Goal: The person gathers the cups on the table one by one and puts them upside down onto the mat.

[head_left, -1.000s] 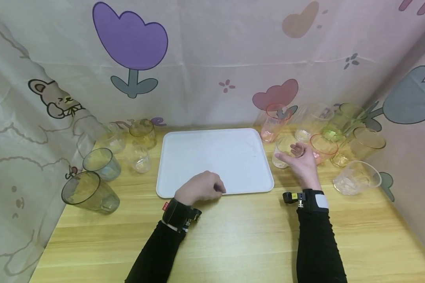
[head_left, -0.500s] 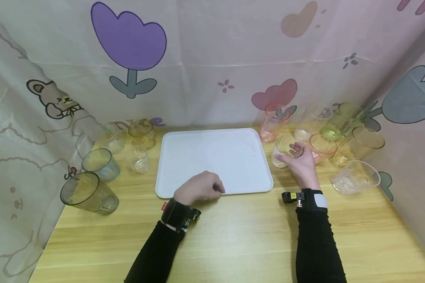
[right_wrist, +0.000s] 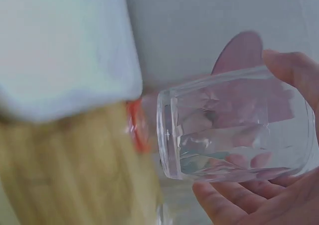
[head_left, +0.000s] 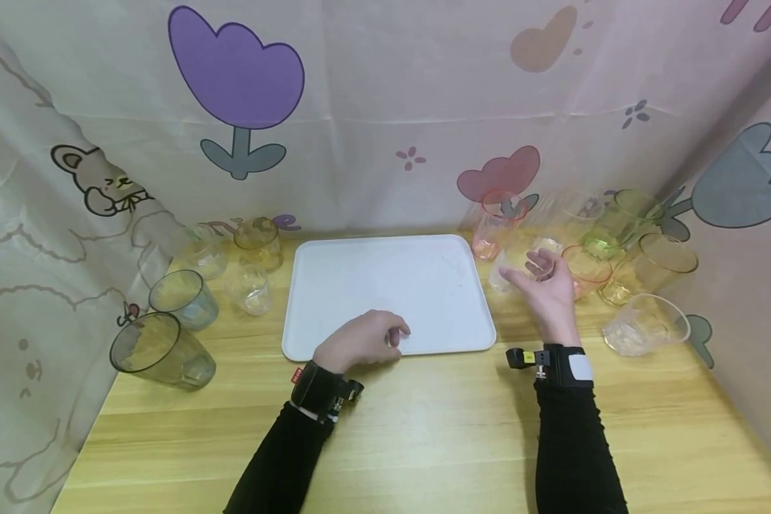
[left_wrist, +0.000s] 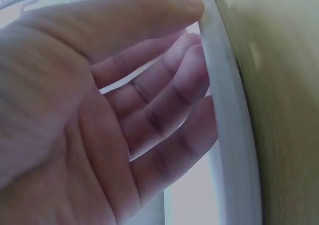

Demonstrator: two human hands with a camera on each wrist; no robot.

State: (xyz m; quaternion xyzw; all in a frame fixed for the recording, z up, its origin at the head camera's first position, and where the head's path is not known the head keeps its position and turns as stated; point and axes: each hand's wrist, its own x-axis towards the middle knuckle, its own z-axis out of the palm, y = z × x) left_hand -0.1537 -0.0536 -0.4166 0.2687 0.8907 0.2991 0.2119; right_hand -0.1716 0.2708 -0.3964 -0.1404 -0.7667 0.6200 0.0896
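My right hand grips a clear drinking glass, thumb on one side and fingers on the other. In the right wrist view the glass lies sideways across the picture, its thick base pointing away from the palm. My left hand is at the front edge of a white tray, fingers loosely bent above its surface. In the left wrist view the thumb and fingertips are right at the tray's rim, with nothing between them.
Near my right hand stand a pink tumbler, a red-rimmed glass, a green glass, an amber glass and a clear glass. Left of the tray are a grey glass, a blue glass and several others.
The right hand has raised the clear glass slightly, and the glass's base has shifted up and left. The left hand's fingers have loosened and spread a little at the tray's edge.
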